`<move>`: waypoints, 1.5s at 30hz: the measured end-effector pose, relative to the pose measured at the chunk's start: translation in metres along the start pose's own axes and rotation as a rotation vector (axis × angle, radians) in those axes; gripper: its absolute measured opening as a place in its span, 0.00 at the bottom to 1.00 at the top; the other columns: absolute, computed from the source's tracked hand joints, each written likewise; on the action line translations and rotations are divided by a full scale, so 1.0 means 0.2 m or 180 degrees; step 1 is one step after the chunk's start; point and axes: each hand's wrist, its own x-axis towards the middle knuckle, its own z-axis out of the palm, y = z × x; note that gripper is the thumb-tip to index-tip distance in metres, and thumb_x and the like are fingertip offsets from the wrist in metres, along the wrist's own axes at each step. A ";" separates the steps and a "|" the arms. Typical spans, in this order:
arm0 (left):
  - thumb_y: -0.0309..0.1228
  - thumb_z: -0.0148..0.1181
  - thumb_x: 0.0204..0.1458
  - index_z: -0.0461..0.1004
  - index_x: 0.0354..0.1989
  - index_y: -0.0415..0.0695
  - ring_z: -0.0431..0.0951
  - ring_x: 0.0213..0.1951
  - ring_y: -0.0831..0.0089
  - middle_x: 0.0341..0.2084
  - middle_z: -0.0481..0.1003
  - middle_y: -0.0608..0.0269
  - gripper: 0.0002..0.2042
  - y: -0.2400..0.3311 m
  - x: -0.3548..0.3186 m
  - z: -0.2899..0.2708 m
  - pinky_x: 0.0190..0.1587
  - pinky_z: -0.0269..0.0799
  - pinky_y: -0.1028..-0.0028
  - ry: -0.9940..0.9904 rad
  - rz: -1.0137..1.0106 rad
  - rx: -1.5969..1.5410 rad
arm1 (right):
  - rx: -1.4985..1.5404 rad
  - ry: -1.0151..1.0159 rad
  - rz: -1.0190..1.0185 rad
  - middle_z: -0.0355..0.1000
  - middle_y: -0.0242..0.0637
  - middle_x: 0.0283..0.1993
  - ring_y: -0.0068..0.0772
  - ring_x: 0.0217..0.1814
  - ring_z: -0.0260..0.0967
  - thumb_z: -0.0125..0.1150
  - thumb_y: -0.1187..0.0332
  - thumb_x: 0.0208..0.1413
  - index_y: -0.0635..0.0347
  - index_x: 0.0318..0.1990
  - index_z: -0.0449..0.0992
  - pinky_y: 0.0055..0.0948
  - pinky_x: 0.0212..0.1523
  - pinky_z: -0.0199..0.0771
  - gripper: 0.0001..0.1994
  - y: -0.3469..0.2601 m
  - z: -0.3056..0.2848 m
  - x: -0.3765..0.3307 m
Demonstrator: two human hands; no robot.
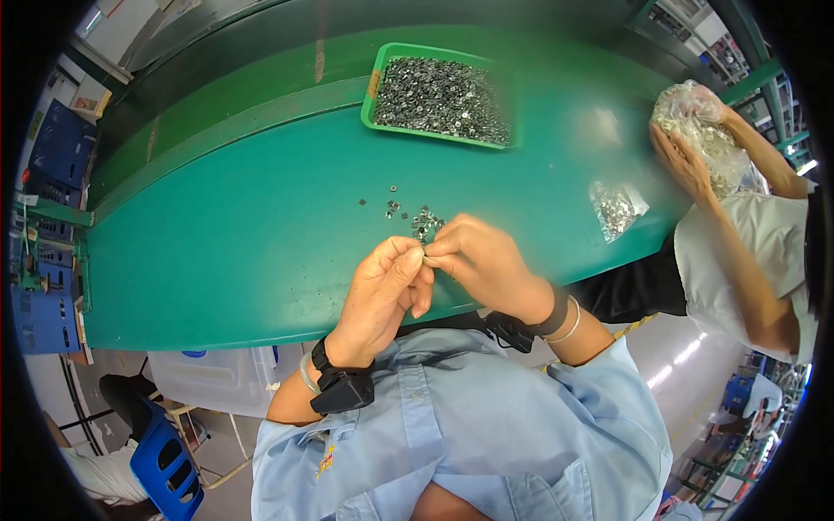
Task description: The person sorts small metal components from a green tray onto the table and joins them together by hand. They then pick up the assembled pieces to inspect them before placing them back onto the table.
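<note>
My left hand and my right hand meet over the near edge of the green tabletop. Thumbs and forefingers of both are pinched together at one spot, and whatever sits between them is too small and covered to name. Just beyond my fingertips lies a loose pile of small dark metal pieces, partly hidden by my right hand. A few more of these square-looking pieces are scattered to the left of the pile.
A green tray heaped with small metal parts stands farther back. To the right lies a clear bag of metal parts. Beyond it, a co-worker's hands hold a larger filled plastic bag. A blue chair is at the lower left.
</note>
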 end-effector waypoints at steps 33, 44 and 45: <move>0.28 0.48 0.61 0.67 0.47 0.39 0.73 0.25 0.77 0.31 0.73 0.61 0.09 -0.01 0.00 -0.04 0.26 0.69 0.77 -0.0282 -0.0013 0.0207 | -0.1250 -0.1304 0.0545 0.70 0.35 0.34 0.39 0.39 0.68 0.62 0.72 0.48 0.58 0.35 0.75 0.34 0.40 0.69 0.07 0.15 -0.26 0.09; 0.31 0.48 0.62 0.67 0.48 0.38 0.73 0.28 0.78 0.33 0.73 0.61 0.11 0.02 0.05 0.05 0.28 0.69 0.79 0.0036 -0.0269 0.0644 | -0.0403 -0.0601 0.0705 0.69 0.35 0.32 0.36 0.35 0.69 0.64 0.76 0.47 0.59 0.34 0.74 0.30 0.35 0.70 0.07 0.08 -0.24 0.06; 0.31 0.48 0.62 0.67 0.48 0.38 0.73 0.28 0.78 0.33 0.73 0.61 0.11 0.02 0.05 0.06 0.28 0.69 0.79 0.0053 -0.0264 0.0651 | -0.0313 -0.0581 0.0570 0.69 0.35 0.33 0.36 0.36 0.69 0.64 0.75 0.47 0.59 0.34 0.74 0.30 0.35 0.70 0.07 0.07 -0.24 0.06</move>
